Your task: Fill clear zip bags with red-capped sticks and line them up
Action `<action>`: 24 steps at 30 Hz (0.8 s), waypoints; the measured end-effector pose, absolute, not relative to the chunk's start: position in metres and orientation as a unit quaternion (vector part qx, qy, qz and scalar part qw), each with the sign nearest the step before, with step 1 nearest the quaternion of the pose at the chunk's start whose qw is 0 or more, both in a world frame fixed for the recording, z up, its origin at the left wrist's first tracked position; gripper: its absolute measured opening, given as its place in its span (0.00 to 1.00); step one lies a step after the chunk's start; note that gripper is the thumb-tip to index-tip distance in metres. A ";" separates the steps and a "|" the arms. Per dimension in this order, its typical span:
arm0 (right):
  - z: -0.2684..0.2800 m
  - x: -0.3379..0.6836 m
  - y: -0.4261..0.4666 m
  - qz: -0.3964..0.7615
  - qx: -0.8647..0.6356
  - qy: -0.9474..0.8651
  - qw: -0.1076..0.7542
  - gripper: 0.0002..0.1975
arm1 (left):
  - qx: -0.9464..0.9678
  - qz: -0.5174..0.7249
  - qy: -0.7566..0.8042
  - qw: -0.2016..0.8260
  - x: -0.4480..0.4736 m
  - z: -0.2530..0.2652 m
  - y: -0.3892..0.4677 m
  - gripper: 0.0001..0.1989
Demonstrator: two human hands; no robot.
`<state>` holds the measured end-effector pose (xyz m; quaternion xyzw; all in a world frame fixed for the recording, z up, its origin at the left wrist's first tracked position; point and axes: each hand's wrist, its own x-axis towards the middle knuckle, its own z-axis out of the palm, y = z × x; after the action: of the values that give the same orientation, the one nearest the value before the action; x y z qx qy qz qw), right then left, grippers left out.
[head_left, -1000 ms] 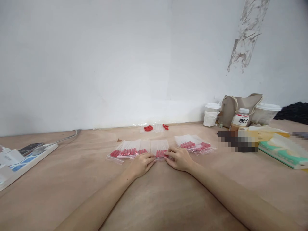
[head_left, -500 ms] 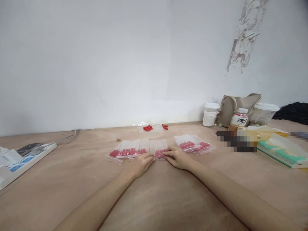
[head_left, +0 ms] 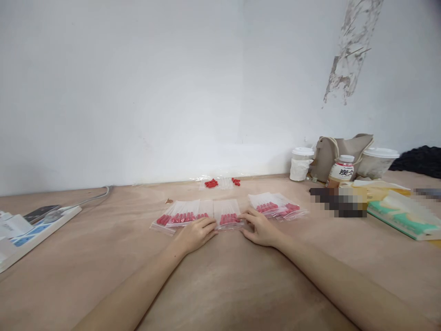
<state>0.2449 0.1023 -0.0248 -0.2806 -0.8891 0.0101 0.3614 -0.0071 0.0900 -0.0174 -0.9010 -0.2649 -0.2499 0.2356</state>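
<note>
A clear zip bag (head_left: 226, 208) with a row of red capsule-shaped pieces lies flat between my two hands. My left hand (head_left: 197, 233) rests palm down at its left side, fingers stretched out and holding nothing. On the other side, my right hand (head_left: 259, 228) has its fingers apart, the index fingertip near the bag's right edge. More filled bags (head_left: 182, 212) overlap on the left, partly under or behind my left hand. Another group of filled bags (head_left: 274, 206) lies just beyond my right hand.
Loose red pieces (head_left: 211, 183) and clear plastic bags (head_left: 225, 183) lie by the wall. On the right stand a lidded cup (head_left: 301, 164), a bottle (head_left: 341, 172), a grey bag (head_left: 325, 156) and a green tissue pack (head_left: 403, 219). A power strip (head_left: 41, 232) is at left.
Both hands have drawn back from the middle bag's lower corners, the left one leftward, the right one slightly rightward. The fingers have loosened, and more of the bag's red pieces show.
</note>
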 end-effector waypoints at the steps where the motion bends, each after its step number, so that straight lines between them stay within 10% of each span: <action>1: -0.024 0.247 0.103 -0.034 -0.272 -0.897 0.348 0.14 | -0.901 -0.243 -0.248 0.262 -0.009 -0.017 0.091 0.09; 8: -0.022 0.251 0.114 -0.347 -0.244 -0.865 0.268 0.09 | -0.902 -0.196 -0.210 0.322 -0.005 -0.018 0.097 0.09; 24: -0.023 0.248 0.116 -0.367 -0.213 -0.864 0.271 0.13 | -0.873 -0.204 -0.187 0.401 0.000 -0.013 0.096 0.12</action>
<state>0.2485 0.1162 -0.0229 -0.2129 -0.8641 -0.3666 0.2711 0.0002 0.0955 -0.0127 -0.8733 -0.1871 -0.2038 0.4010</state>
